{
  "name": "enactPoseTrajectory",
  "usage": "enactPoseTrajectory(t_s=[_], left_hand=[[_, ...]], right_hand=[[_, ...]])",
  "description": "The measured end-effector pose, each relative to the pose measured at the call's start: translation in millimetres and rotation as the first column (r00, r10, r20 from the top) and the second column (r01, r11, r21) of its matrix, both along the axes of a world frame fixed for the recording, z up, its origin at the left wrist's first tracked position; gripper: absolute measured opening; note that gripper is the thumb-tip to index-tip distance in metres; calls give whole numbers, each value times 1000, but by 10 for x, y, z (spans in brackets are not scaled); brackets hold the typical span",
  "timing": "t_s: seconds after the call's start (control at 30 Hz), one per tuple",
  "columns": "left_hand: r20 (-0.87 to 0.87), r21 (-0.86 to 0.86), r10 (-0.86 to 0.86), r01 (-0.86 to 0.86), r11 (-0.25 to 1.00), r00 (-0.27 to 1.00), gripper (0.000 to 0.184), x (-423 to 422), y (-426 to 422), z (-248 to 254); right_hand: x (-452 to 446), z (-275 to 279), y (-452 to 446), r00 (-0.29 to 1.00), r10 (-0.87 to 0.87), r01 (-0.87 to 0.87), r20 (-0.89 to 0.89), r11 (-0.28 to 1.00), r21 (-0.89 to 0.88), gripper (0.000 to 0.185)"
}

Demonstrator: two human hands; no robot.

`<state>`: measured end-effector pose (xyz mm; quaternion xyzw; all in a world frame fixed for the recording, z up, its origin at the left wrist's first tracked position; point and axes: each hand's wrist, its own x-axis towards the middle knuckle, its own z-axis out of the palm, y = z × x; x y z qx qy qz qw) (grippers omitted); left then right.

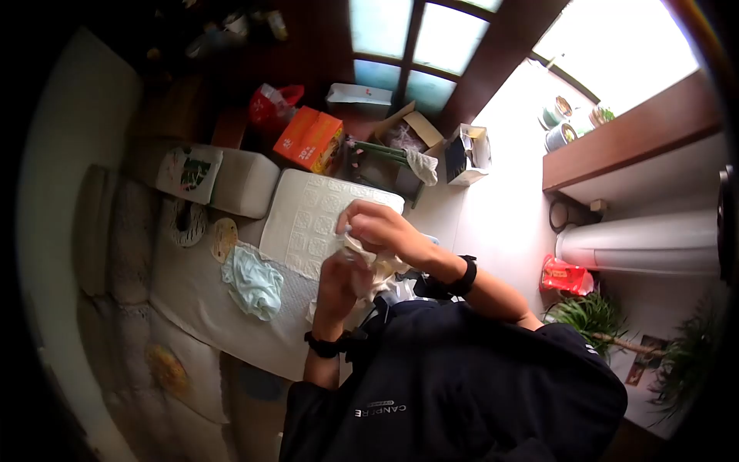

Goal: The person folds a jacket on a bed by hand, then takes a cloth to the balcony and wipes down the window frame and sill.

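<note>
Along the left runs a sofa, its backrest on that side. At its far end, a printed cloth lies over the armrest. On the seat near the foot of that armrest are a black-and-white striped thing and an oval tan pad. A crumpled mint cloth comes next, touching the near-left corner of a cream patterned mat, which lies against the armrest's right end. Beyond the sofa's far edge sits an orange box.

The left hand is at the cream cloth, too blurred to tell whether its fingers grip. The cloth is bunched between the hands, in front of the dark shirt. The right hand, above it, has its fingers bent together on the cloth's upper part. Farther right, a black-and-white box and a red bag stand on the floor.
</note>
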<state>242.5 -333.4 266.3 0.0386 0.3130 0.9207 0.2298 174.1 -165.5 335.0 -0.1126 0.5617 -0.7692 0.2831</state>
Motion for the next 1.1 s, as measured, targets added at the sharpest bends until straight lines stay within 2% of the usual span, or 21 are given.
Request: enactPoseTrajectory(t_s=[0.03,0.07,0.1,0.17,0.33,0.43,0.47,0.5,0.57,0.6,0.63,0.7,0.73,0.83,0.87,0.97,1.0,1.1], left_hand=[[132,269,104,-137,953,986,25,32,-95,-38],[80,439,115,-138,888,990,26,-10,-181,-71],[27,600,116,-109,792,993,28,-62,-257,-67],[143,700,116,-184,690,983,29,-105,-389,-39],[24,571,181,-163,804,983,29,-232,-779,-93],[-44,353,170,-144,925,985,31,-277,-960,-39],[-84,246,202,-176,953,976,36,-276,-969,-67],[-119,120,211,-197,973,970,38,-281,-983,-54],[-193,-134,213,-241,961,958,41,-277,-1025,-9],[-200,-211,95,-137,968,975,41,-268,-1134,-73],[-180,-252,103,-147,956,978,40,-237,-1163,-145],[-135,-321,123,-161,933,983,38,-185,-1126,-261],[-89,-174,156,-169,970,984,43,-184,-1097,-234],[-159,-266,216,-253,930,963,45,-92,-1078,-158],[-156,-272,221,-257,927,963,47,-62,-1079,-71],[-354,-287,176,-286,914,919,49,-73,-1151,6],[-368,-289,217,-333,898,904,34,-29,-1158,25],[-328,-364,331,-442,820,885,33,93,-1208,15]], right_hand=[[-65,31,-125,994,51,-31,102,981,-189,43],[-151,122,-217,967,206,-154,151,942,-298,63],[-177,101,-335,927,276,-139,255,883,-448,73],[-210,32,-556,857,368,-30,359,733,-679,71],[-240,-193,-874,835,324,168,445,620,-766,55],[-223,-246,-977,859,264,180,440,647,-741,54],[-206,-159,-1004,842,251,210,478,664,-718,47],[-194,-138,-1043,871,158,222,466,718,-659,44],[-156,-103,-1128,910,-27,264,414,806,-529,40],[-137,-32,-1179,932,-18,242,361,775,-584,29],[-131,-94,-1209,953,-9,189,304,800,-570,25],[-126,-257,-1190,981,14,89,192,852,-516,19],[-95,-169,-1205,989,-20,76,146,918,-390,15],[-46,-170,-1263,993,-84,61,-80,967,-249,12],[-26,-164,-1288,995,-92,81,-29,959,-272,10],[-13,-107,-1401,996,-88,87,8,962,-259,10],[9,-112,-1451,995,-98,95,-15,984,-150,9],[88,25,-1651,999,-44,44,9,990,-137,10]])
